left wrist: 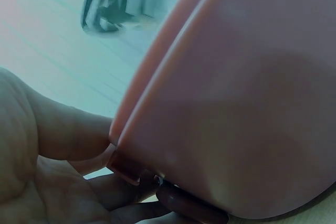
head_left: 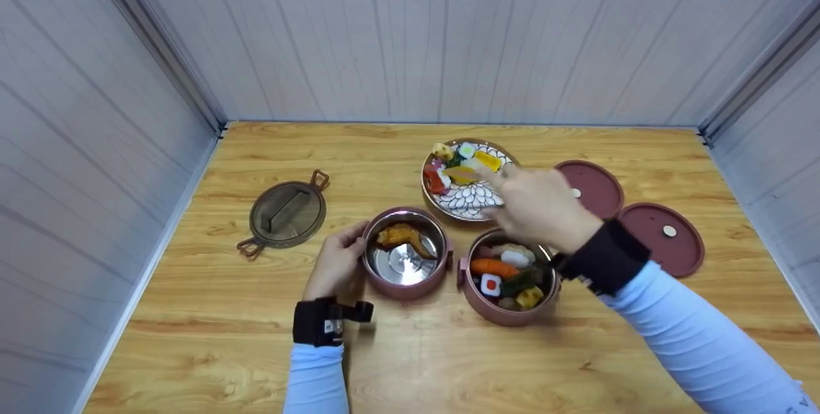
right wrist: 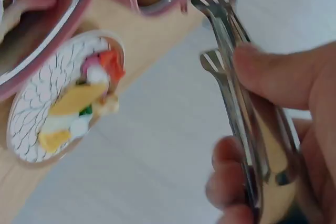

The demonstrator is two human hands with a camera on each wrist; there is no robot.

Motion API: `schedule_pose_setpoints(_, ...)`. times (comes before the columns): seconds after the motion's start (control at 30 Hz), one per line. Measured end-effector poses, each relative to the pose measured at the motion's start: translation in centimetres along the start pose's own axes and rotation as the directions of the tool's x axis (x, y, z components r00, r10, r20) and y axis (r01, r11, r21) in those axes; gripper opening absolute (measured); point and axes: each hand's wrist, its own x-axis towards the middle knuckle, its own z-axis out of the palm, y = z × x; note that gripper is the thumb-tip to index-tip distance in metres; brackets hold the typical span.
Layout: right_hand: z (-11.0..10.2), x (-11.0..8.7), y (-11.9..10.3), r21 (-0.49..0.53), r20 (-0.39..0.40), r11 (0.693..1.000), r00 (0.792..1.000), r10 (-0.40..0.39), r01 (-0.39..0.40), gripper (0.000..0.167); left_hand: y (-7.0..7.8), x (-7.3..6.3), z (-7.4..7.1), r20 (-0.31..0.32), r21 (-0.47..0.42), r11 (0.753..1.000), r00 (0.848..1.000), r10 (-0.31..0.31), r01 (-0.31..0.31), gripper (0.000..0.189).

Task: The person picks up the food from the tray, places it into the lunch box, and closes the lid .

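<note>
My left hand (head_left: 336, 260) holds the left side of a pink round food container (head_left: 407, 289). In the left wrist view the thumb lies on the container's rim and the fingers are by its side clasp (left wrist: 126, 167). Inside it is a brown fried-looking food piece (head_left: 398, 234). My right hand (head_left: 541, 206) grips metal tongs (right wrist: 228, 51), clearest in the right wrist view, with their tips apart and nothing between them. In the head view this hand is over the right part of a patterned plate (head_left: 471, 199), which bears several toy foods, including a yellow piece (right wrist: 79, 99).
A second pink container (head_left: 506, 316) stands to the right, holding a carrot (head_left: 493, 268), a sushi roll (head_left: 491, 284) and other foods. Two dark red lids (head_left: 599, 186) lie at the right. A handled, see-through lid (head_left: 288, 215) lies at the left. Pale walls (head_left: 410, 36) enclose the table.
</note>
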Motion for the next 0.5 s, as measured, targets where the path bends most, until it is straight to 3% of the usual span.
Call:
schedule_pose_setpoints(0.07,-0.1,-0.1,1.8,0.070,-0.021,0.996,0.998,0.057,-0.055,0.066,0.0,0.1,0.0,0.005,-0.015,1.000,1.000,-0.002,0.002,0.042)
schedule_pose_setpoints(0.2,1.3,-0.2,5.0,0.154,-0.038,0.977,0.987,0.157,-0.150,0.058,-0.1,0.0,0.0,-0.003,0.050,0.998,1.000,0.028,-0.028,0.042)
schedule_pose_setpoints(0.3,3.2,-0.1,6.9,0.167,-0.021,0.967,0.980,0.199,-0.193,0.056,-0.1,-0.1,-0.1,-0.009,0.088,0.995,0.999,0.047,-0.046,0.041)
schedule_pose_setpoints(0.5,6.7,0.2,9.0,0.155,0.026,0.960,0.972,0.234,-0.235,0.063,-0.2,0.0,-0.1,-0.003,0.064,0.997,0.999,0.046,-0.046,0.041)
